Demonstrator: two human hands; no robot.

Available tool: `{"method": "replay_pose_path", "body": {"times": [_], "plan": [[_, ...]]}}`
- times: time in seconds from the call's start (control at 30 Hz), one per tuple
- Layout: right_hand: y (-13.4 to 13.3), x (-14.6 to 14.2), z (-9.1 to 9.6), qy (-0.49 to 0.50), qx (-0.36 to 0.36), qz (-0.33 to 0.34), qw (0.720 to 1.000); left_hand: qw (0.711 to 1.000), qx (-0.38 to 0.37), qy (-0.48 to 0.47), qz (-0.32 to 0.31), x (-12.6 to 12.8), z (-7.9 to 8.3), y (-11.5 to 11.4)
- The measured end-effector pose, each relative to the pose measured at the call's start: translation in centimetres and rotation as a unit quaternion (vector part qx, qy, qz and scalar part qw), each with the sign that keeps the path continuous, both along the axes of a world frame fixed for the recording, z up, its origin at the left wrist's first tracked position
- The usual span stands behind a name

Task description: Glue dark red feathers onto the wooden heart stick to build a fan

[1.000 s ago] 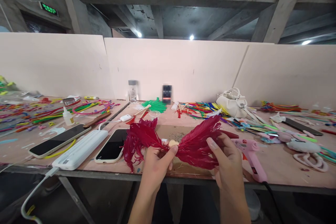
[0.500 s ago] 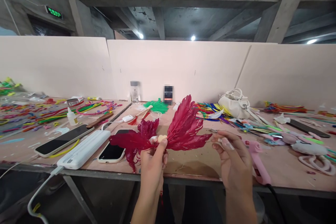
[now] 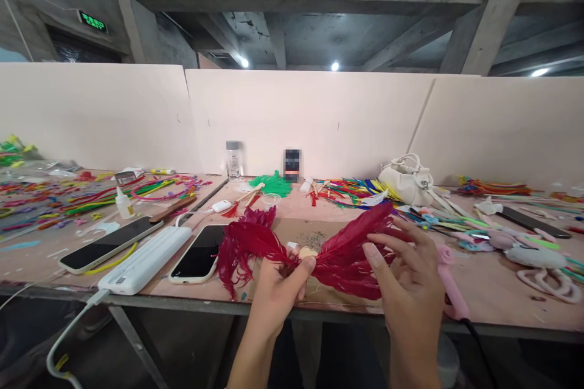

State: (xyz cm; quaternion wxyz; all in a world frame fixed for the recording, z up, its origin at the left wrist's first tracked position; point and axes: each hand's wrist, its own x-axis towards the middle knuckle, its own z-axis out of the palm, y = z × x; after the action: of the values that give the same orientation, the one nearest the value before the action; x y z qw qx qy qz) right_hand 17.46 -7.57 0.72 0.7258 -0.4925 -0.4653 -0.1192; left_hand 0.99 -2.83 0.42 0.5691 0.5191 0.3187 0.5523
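Dark red feathers (image 3: 349,255) fan out to both sides of a small beige piece (image 3: 307,252), held above the table's front edge. My left hand (image 3: 280,285) pinches this feather bunch at its middle, thumb on top beside the beige piece. Around the feathers on the right side, my right hand (image 3: 406,273) has its thumb in front and fingers bent over them; its fingertips are partly hidden. Another dark red feather clump (image 3: 241,267) shows behind the left part, near a phone (image 3: 196,255). A pink glue gun (image 3: 451,292) lies just right of my right hand.
On the left lie a white power bank (image 3: 146,260) with a cable, another phone (image 3: 109,246) and a small glue bottle (image 3: 124,203). Green feathers (image 3: 276,184) and a clear bottle (image 3: 233,161) are at the back. A white handbag (image 3: 408,181) stands back right, near colourful craft strips.
My left hand has shifted right with the feathers. The upright right-hand feathers now lean lower and to the right. My right hand has gone from beside their tip to holding them.
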Motion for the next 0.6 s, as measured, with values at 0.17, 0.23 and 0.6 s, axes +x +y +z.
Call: {"method": "replay_pose_path", "body": {"times": [0.17, 0.23, 0.6], "plan": [[0.5, 0.2, -0.3, 0.084, 0.066, 0.022, 0.994, 1.0, 0.005, -0.004, -0.019, -0.2, 0.1, -0.1], [0.7, 0.4, -0.6, 0.11, 0.067, 0.041, 0.991, 0.999, 0.002, 0.004, -0.038, -0.4, 0.2, -0.1], [-0.3, 0.6, -0.4, 0.234, 0.045, 0.151, 0.959, 0.994, 0.03, 0.02, -0.101, -0.5, -0.1, -0.3]]}}
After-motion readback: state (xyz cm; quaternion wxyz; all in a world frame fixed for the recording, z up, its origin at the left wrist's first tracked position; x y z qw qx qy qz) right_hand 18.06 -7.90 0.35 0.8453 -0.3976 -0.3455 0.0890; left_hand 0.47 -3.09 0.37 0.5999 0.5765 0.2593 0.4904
